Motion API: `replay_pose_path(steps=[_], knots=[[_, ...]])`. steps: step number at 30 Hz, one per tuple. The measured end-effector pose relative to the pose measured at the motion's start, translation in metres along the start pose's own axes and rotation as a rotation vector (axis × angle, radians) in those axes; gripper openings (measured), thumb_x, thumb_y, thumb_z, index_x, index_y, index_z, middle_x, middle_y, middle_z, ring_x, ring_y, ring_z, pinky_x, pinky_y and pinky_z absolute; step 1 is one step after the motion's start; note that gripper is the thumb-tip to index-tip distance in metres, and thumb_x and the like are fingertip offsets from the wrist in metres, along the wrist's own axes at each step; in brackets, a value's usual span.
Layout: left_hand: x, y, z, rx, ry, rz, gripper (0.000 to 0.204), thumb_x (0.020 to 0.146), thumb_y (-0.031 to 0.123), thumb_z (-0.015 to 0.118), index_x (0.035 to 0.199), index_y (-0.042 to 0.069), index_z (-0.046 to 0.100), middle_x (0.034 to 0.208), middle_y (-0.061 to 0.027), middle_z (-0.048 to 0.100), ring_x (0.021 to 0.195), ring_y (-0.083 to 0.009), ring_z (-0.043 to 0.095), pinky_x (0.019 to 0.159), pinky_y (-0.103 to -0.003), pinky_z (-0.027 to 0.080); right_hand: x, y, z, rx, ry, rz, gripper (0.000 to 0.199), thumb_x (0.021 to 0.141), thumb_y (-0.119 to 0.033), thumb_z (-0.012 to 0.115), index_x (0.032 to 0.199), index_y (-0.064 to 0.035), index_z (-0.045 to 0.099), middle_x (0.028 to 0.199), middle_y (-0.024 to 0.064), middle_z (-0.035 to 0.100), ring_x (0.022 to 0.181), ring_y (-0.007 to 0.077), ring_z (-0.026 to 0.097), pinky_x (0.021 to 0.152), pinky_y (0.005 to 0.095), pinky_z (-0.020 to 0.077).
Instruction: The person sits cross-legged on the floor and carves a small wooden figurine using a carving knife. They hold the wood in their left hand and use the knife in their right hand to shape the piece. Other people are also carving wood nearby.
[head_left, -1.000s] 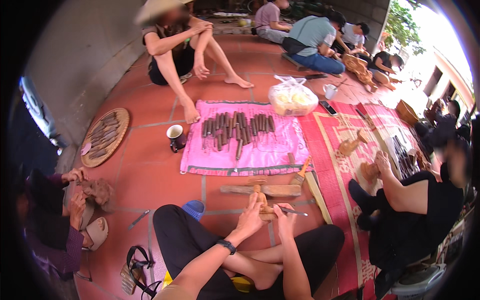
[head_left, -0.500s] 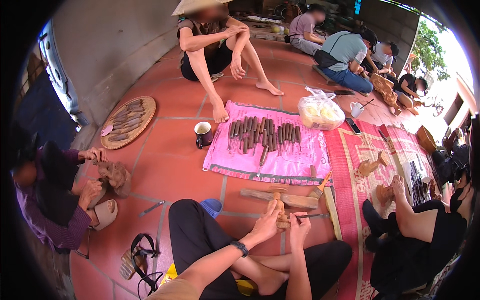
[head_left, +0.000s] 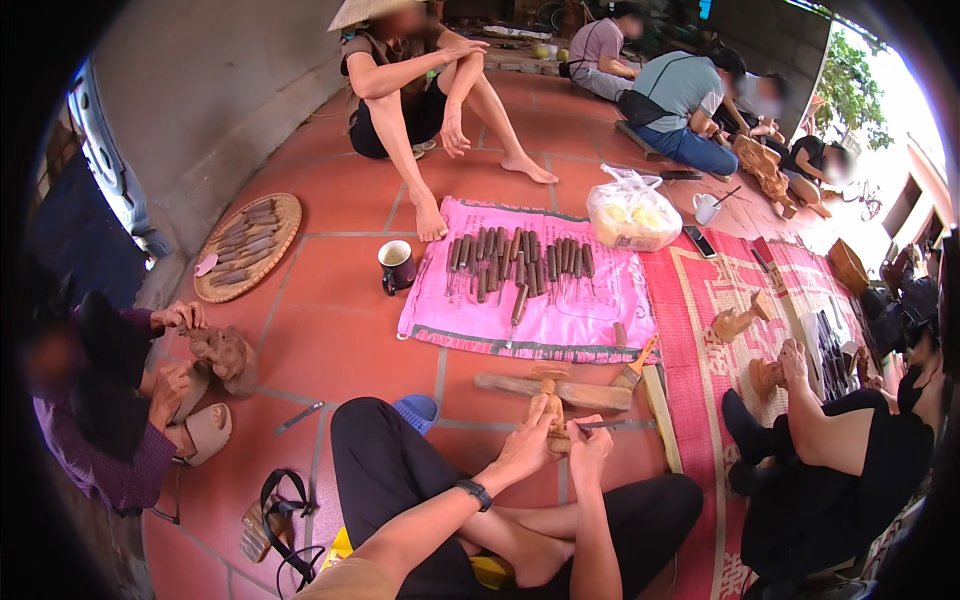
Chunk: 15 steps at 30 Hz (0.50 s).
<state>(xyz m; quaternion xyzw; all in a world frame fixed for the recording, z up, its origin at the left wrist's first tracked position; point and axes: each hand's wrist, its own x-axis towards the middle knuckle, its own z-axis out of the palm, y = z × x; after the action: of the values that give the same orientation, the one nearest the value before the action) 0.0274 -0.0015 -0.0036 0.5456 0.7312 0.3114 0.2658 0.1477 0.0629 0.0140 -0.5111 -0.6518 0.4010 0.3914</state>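
A small carved wooden figurine [head_left: 549, 386] stands roughly upright in front of my crossed legs. My left hand [head_left: 528, 442] is closed around its side, with a dark band on the wrist. Close by on the right, my right hand [head_left: 590, 450] pinches a thin dark-handled carving tool [head_left: 604, 424], its fingers against the lower part of the figurine. The tool's working tip is hidden by the fingers. Just beyond the figurine lies a wooden block [head_left: 590, 396] on the tiles.
Ahead, many wooden-handled tools [head_left: 520, 262] lie on a pink sheet [head_left: 430, 318]. A brush [head_left: 633, 368], a wooden strip [head_left: 660, 420], a dark mug [head_left: 397, 268] and a blue slipper [head_left: 417, 411] are near. Other people sit left, ahead and right; one holds a wood carving [head_left: 222, 358].
My right hand has shifted slightly left and closer to the figurine, with less of the tool showing. The figurine has turned a little in my left hand. The whole view has shifted slightly.
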Motion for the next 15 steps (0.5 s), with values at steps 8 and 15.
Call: replay_pose_path(steps=[8, 15], knots=[[0.001, 0.000, 0.003, 0.001, -0.001, -0.008, 0.074, 0.067, 0.024, 0.089, 0.130, 0.006, 0.053, 0.161, -0.0213, 0.023, 0.128, -0.0518, 0.047, 0.100, -0.054, 0.049, 0.003, 0.024, -0.004, 0.119, 0.043, 0.058, 0.014, 0.087, 0.001, 0.071, 0.082, -0.0023, 0.058, 0.077, 0.0046, 0.065, 0.074, 0.0103, 0.062, 0.059, 0.0253, 0.0483], [0.003, 0.001, 0.006, 0.039, 0.065, 0.037, 0.074, 0.067, 0.023, 0.089, 0.130, 0.006, 0.054, 0.161, -0.0209, 0.023, 0.121, -0.0489, 0.055, 0.097, -0.053, 0.051, 0.008, 0.026, -0.004, 0.524, 0.148, 0.295, 0.012, 0.084, 0.002, 0.072, 0.081, -0.0004, 0.060, 0.072, 0.0029, 0.061, 0.066, 0.0124, 0.059, 0.063, 0.0274, 0.0483]])
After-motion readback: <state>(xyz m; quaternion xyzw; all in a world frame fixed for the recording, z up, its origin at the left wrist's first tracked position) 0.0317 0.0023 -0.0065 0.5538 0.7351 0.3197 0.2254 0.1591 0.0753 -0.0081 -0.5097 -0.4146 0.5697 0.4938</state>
